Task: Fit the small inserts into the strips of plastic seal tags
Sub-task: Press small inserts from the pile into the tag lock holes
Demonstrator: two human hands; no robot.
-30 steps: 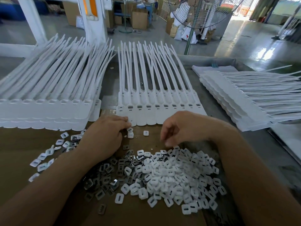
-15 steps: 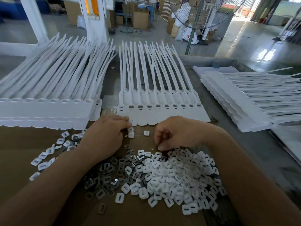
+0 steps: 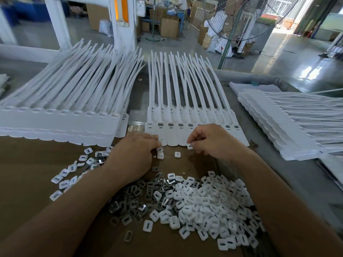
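Note:
A strip of white plastic seal tags [image 3: 173, 134] lies flat in front of me, tails pointing away. My right hand [image 3: 213, 141] pinches one small white insert [image 3: 190, 146] at the strip's near edge. My left hand [image 3: 133, 156] rests on the cardboard with its fingertips on the strip's near left corner, beside two small white inserts [image 3: 160, 153]. Another loose insert [image 3: 177, 154] lies between the hands. A heap of white inserts [image 3: 209, 204] and grey metal clips [image 3: 137, 197] spreads between my forearms.
A tall stack of tag strips [image 3: 61, 121] sits at the left and another stack [image 3: 289, 123] at the right. More inserts [image 3: 70, 175] are scattered at the left on the brown cardboard [image 3: 27, 164]. Beyond the table stand a fan and cardboard boxes.
My right hand has left the heap and moved up to the strip's near edge with an insert pinched in its fingers. The left hand has stayed put.

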